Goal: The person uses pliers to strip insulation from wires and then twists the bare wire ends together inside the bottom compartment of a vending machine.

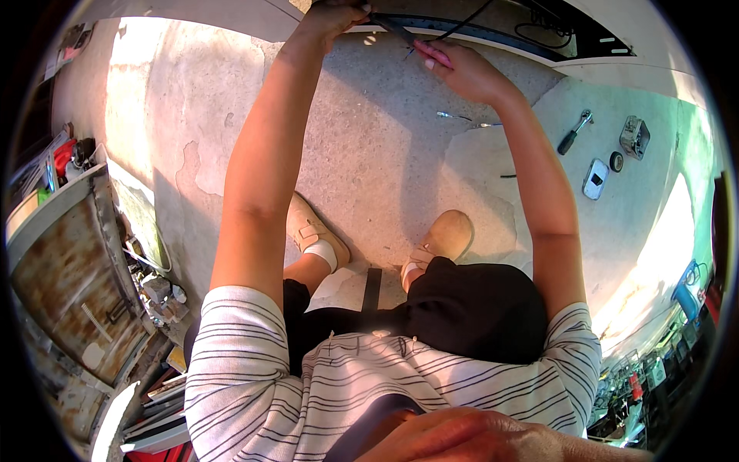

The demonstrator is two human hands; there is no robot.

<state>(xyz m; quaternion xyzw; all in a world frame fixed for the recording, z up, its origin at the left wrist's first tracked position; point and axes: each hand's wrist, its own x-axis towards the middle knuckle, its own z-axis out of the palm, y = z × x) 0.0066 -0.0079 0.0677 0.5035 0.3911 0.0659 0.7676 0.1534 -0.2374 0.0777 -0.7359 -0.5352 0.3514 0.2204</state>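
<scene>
L hand [336, 21]: grip unclear | R hand [466, 71]: grasping pink-handled tool [433, 53] | step: prob. tool work nr cable [468, 21] | next: needs steady aim

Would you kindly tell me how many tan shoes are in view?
2: one on the person's left foot and one on the right foot, both on the concrete floor. Others may be hidden near the picture's dark edges.

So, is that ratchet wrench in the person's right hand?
No: the ratchet wrench lies on the concrete floor, while the right hand grips a red-handled tool.
</scene>
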